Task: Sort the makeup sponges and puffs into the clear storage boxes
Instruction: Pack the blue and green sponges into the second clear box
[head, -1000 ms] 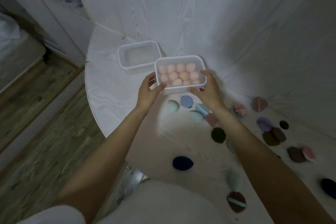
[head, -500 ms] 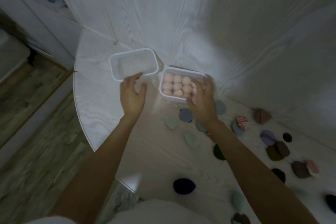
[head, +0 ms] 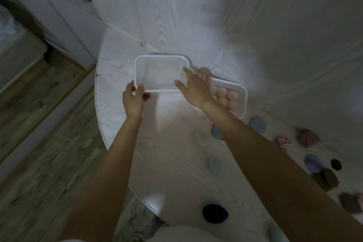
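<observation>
Wood-grain flooring point(head: 39, 127) ran along the left, meeting white cabinet fronts point(head: 64, 17) at the far left corner of the room, and a white wood-grain tabletop point(head: 115, 76) with a curved left edge stood against pale panelled walls point(head: 216, 15). Near the far left part of the tabletop, the left hand point(head: 133, 98) pinched the near left corner of the empty clear box point(head: 160, 72) between thumb and curled fingers. The right hand point(head: 195, 88) lay with fingers spread over that box's right end, thumb against its near rim; whether this grip had closed on the rim could not be told. Just right of it, partly hidden by the right hand, the second clear box point(head: 237, 94) held pink sponges point(head: 225, 96) and touched or nearly touched the empty one. Loose puffs were scattered toward the near and right edges: a pale green sponge point(head: 202, 138), a grey-blue puff point(head: 257, 124), a dark navy sponge point(head: 215, 213), a purple puff point(head: 313, 163) and brown puffs point(head: 330, 180).
</observation>
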A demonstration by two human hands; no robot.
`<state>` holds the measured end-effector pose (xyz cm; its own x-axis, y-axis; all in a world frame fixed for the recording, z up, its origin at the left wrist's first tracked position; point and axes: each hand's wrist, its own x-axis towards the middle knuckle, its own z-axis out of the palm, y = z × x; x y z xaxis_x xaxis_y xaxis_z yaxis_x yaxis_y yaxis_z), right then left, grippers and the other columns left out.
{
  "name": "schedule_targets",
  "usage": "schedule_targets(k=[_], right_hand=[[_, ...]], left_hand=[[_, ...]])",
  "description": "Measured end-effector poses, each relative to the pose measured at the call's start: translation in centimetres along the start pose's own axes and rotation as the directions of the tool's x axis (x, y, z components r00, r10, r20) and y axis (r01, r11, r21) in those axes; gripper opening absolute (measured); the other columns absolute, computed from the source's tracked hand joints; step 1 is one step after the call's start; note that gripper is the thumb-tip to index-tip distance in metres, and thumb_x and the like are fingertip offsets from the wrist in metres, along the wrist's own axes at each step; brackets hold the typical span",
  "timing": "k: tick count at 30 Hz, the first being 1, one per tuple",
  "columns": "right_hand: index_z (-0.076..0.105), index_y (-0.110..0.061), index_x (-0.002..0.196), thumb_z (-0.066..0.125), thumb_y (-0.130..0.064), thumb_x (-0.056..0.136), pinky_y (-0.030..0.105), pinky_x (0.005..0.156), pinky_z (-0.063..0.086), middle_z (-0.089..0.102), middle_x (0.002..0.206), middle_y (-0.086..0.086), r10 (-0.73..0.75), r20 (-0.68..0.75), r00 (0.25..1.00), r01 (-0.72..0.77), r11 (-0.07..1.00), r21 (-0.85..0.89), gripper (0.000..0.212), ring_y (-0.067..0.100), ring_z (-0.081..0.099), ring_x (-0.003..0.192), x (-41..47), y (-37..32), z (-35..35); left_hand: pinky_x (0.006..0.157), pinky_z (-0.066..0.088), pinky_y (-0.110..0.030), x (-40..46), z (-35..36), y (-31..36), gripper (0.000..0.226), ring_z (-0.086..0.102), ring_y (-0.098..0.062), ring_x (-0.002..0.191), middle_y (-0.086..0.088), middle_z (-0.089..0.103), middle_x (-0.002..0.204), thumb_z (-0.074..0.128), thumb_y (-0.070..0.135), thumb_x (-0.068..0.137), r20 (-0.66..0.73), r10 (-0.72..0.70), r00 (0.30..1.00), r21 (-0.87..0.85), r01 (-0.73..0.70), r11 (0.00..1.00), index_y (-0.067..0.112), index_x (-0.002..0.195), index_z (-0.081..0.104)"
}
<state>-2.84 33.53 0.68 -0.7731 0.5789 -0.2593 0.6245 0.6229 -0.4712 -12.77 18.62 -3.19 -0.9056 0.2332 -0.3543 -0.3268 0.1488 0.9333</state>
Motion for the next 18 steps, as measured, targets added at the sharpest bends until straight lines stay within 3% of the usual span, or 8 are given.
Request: schedule_targets(k=[3, 5, 7, 9, 12, 14, 16, 18], right_hand=[[0.024, -0.019, 0.145, 0.051, -0.038, 0.094, 0.034, 0.099, 0.036, 0.041, 0.135, 0.013, -0.076, -0.141, 0.987, 0.107, 0.968, 0.229, 0.061, 0.024, 0.047, 0.114, -3.2, -1.2, -0.2], [0.020, -0.022, 0.146, 0.058, -0.033, 0.091, 0.034, 0.091, 0.046, 0.041, 0.130, 0.010, -0.089, -0.163, 0.983, 0.144, 0.920, 0.364, 0.068, 0.017, 0.052, 0.099, -6.0, -1.8, -0.2], [0.020, -0.024, 0.146, 0.061, -0.032, 0.089, 0.038, 0.090, 0.049, 0.040, 0.128, 0.008, -0.081, -0.176, 0.981, 0.148, 0.898, 0.415, 0.072, 0.018, 0.051, 0.105, -8.8, -1.9, 0.4], [0.022, -0.023, 0.146, 0.060, -0.035, 0.089, 0.034, 0.096, 0.044, 0.033, 0.137, 0.007, -0.095, -0.158, 0.983, 0.149, 0.913, 0.379, 0.069, 0.019, 0.043, 0.119, -10.8, -1.5, 1.0], [0.037, -0.019, 0.139, 0.056, -0.040, 0.091, 0.028, 0.094, 0.041, 0.040, 0.133, 0.005, -0.048, -0.006, 0.999, 0.047, 0.916, 0.398, 0.056, 0.016, 0.046, 0.115, -13.0, -0.8, 2.0], [0.050, -0.016, 0.129, 0.052, -0.044, 0.092, 0.026, 0.088, 0.040, 0.053, 0.113, 0.001, 0.007, 0.203, 0.979, -0.103, 0.877, 0.469, 0.046, 0.013, 0.051, 0.101, -13.9, -0.5, 2.7], [0.060, -0.007, 0.097, 0.053, -0.043, 0.092, 0.031, 0.077, 0.039, 0.051, 0.088, 0.003, 0.001, 0.337, 0.942, -0.165, 0.872, 0.461, 0.037, 0.017, 0.050, 0.083, -15.0, -0.2, 3.9], [0.055, -0.006, 0.077, 0.057, -0.035, 0.091, 0.034, 0.071, 0.040, 0.050, 0.076, 0.010, 0.027, 0.404, 0.914, -0.242, 0.836, 0.492, 0.032, 0.023, 0.050, 0.073, -15.7, 0.4, 5.1]], left_hand=[[0.075, 0.056, -0.026, -2.4, -2.1, 0.5, 0.033, 0.064, -0.016, 0.085, -0.007, 0.059, 0.113, 0.050, 0.020, 0.096, -0.016, 0.011, 1.000, -0.126, -0.013, 0.992, 0.009, 0.127, 0.052], [0.072, 0.054, -0.023, -4.4, -4.0, 0.5, 0.031, 0.060, -0.013, 0.080, -0.003, 0.060, 0.104, 0.048, 0.018, 0.097, -0.013, 0.000, 1.000, -0.200, -0.002, 0.980, 0.013, 0.127, 0.054], [0.071, 0.052, -0.023, -6.5, -6.3, 0.0, 0.032, 0.056, -0.012, 0.077, 0.002, 0.060, 0.099, 0.045, 0.015, 0.098, 0.016, -0.013, 1.000, -0.225, 0.016, 0.974, 0.017, 0.128, 0.054], [0.073, 0.052, -0.024, -8.1, -8.3, -0.8, 0.031, 0.059, -0.013, 0.083, 0.004, 0.063, 0.101, 0.043, 0.014, 0.098, 0.070, -0.029, 0.997, -0.190, 0.041, 0.981, 0.019, 0.126, 0.055], [0.074, 0.051, -0.024, -10.3, -10.6, -2.1, 0.026, 0.061, -0.014, 0.089, 0.004, 0.065, 0.100, 0.045, 0.014, 0.097, 0.181, -0.053, 0.982, -0.086, 0.070, 0.994, 0.020, 0.118, 0.059], [0.072, 0.050, -0.022, -11.2, -11.3, -2.5, 0.025, 0.062, -0.013, 0.085, 0.004, 0.066, 0.097, 0.046, 0.015, 0.096, 0.264, -0.090, 0.960, -0.006, 0.095, 0.995, 0.019, 0.115, 0.061], [0.070, 0.051, -0.020, -12.0, -11.7, -2.9, 0.025, 0.062, -0.012, 0.084, 0.003, 0.067, 0.095, 0.048, 0.015, 0.096, 0.271, -0.109, 0.956, 0.041, 0.102, 0.994, 0.016, 0.116, 0.062], [0.071, 0.052, -0.018, -12.2, -11.8, -3.3, 0.024, 0.061, -0.014, 0.092, 0.001, 0.066, 0.101, 0.051, 0.019, 0.096, 0.220, -0.076, 0.973, 0.104, 0.054, 0.993, 0.015, 0.116, 0.063]])
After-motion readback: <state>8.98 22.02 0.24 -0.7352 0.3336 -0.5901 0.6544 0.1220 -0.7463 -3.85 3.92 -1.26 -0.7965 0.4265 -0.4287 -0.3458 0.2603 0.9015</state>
